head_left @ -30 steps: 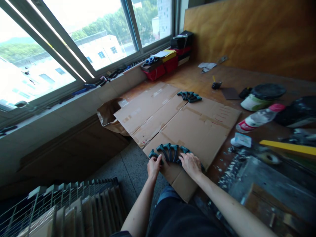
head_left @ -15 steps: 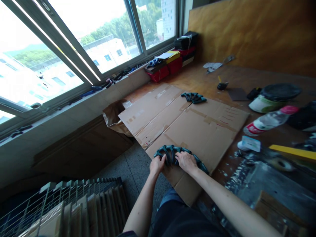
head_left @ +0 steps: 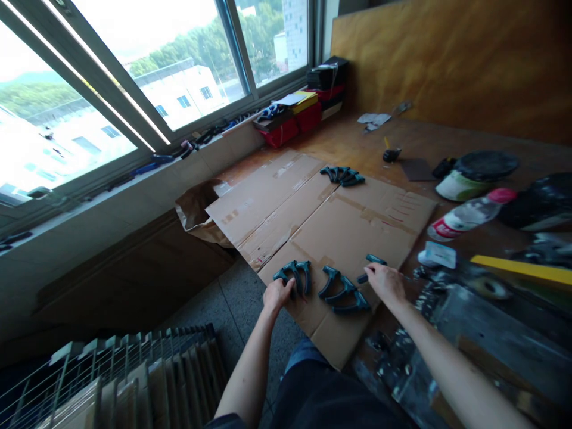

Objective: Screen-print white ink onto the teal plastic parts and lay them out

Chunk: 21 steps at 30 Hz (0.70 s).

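Observation:
On the flattened cardboard sheet (head_left: 344, 226) lie dark green, curved, handle-like parts in groups. My left hand (head_left: 277, 295) is closed at the near end of the left group of curved parts (head_left: 304, 274), thumb and fingers gripping its outermost piece. A middle group of curved parts (head_left: 343, 292) rests between my hands, touched by neither. My right hand (head_left: 385, 285) is closed around another curved part (head_left: 376, 259) near the sheet's right edge; the fingers cover its middle. Farther back, several more such parts (head_left: 342, 175) sit close together.
Right of the cardboard are a plastic bottle (head_left: 465, 217), a paint tub (head_left: 473, 176), a white tube (head_left: 438, 255) and a yellow strip (head_left: 513, 268). A tape measure (head_left: 391, 155) lies farther back. A wire rack (head_left: 71, 375) stands low at left, below the window wall.
The joined row of curved parts between my hands has come apart into separate groups. My right hand has moved right with one piece; my left hand stays near the left group.

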Tool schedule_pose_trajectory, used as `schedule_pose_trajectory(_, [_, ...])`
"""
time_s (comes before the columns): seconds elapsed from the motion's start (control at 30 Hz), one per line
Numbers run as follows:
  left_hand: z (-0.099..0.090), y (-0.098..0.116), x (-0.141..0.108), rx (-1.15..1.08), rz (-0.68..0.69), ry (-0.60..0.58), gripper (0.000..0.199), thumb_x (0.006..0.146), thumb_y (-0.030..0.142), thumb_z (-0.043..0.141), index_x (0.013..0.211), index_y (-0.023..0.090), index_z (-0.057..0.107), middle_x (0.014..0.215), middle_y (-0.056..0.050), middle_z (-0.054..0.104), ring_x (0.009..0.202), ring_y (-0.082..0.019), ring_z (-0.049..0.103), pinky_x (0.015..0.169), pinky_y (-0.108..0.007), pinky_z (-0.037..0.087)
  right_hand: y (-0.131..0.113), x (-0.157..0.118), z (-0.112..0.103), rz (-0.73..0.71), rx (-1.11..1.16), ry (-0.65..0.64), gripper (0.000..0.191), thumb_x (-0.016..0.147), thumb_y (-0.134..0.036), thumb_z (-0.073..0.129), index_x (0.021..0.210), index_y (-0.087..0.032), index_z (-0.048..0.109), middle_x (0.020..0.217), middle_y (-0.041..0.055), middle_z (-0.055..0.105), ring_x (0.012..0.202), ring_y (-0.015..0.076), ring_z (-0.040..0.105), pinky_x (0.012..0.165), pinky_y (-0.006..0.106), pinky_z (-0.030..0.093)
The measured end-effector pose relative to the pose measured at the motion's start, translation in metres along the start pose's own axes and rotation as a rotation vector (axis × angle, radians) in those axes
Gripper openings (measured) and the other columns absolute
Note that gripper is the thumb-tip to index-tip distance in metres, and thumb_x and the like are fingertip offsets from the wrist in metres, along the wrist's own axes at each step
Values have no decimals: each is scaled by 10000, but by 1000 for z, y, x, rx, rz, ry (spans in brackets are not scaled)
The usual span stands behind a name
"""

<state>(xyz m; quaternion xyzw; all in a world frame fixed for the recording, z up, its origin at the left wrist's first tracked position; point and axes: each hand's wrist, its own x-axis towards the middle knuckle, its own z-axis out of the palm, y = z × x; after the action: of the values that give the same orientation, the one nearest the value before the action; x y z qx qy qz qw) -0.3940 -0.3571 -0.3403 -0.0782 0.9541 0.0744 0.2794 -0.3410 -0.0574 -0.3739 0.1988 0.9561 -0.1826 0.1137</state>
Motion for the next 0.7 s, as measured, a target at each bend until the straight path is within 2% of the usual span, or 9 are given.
schedule_pose_trajectory(0.1, [-4,0,7,24,48,-9,566,840,664,358,851,191,669,974,-158,722,959,-295,671,770,-338,494,29,3,4,45,-2,-22,299,925,-276,449,1012,-159,710,858,122,719,791,235,671,701,302,455])
schedule_pose_trajectory(0.17, [-7,1,11,42,80,-14,555,844,651,362,868,190,670,984,-159,720,970,-293,667,784,-338,490,29,-4,5,33,-2,-6,313,939,-283,432,1079,-175,690,891,110,720,812,226,670,715,294,456])
schedule_pose_trajectory(0.23, [-10,3,15,62,100,-20,553,844,647,366,887,188,672,1001,-166,716,987,-300,662,802,-347,487,18,-18,6,-47,8,28,319,949,-284,416,1109,-189,675,941,102,714,848,215,664,731,285,456])
schedule_pose_trajectory(0.3, [-13,5,16,79,101,-22,577,833,666,362,898,186,675,1017,-179,713,998,-314,658,813,-363,486,-1,-36,8,-197,33,28,306,948,-287,422,1103,-217,676,975,81,710,869,198,659,730,268,457])
schedule_pose_trajectory(0.4, [-15,8,14,98,71,-5,662,815,719,319,917,173,678,1030,-217,702,1007,-350,651,820,-406,485,-31,-60,14,-370,40,-85,278,929,-294,461,1099,-286,681,939,44,719,846,193,668,696,266,469])
schedule_pose_trajectory(0.5, [-13,10,9,108,52,21,672,828,709,298,956,163,669,1045,-232,693,1014,-356,648,828,-419,481,-52,-70,21,-369,9,-147,270,910,-280,493,1098,-283,687,885,57,723,839,215,674,701,288,482])
schedule_pose_trajectory(0.7, [-9,17,9,106,70,36,535,879,587,351,986,159,654,1069,-209,691,1031,-316,646,842,-380,475,-77,-58,22,-362,29,-122,288,907,-254,495,1128,-214,676,935,95,718,888,228,668,771,308,487])
